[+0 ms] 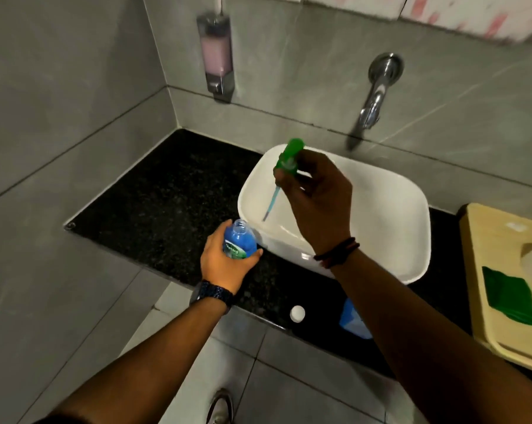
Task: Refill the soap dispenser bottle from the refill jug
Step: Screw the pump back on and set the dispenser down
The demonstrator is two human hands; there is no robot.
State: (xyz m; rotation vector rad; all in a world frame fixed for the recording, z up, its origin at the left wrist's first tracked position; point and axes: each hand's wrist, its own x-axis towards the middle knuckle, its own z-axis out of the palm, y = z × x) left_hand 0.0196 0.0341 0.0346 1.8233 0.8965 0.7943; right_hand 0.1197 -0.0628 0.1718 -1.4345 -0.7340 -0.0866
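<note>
A small soap dispenser bottle (240,240) with blue liquid stands upright on the black counter, its neck uncapped. My left hand (226,263) is wrapped around its body. My right hand (316,194) holds the green pump head (287,159) above the white basin, its thin tube (271,203) hanging down toward the bottle. A blue refill container (352,319) lies at the counter's front edge, mostly hidden by my right forearm. A small white cap (297,313) rests on the counter near it.
A white basin (396,215) sits on the black counter (173,203) under a chrome wall tap (373,96). A wall-mounted dispenser with pink soap (215,56) hangs at the back left. A beige tray (488,264) with a green cloth (509,295) is at the right.
</note>
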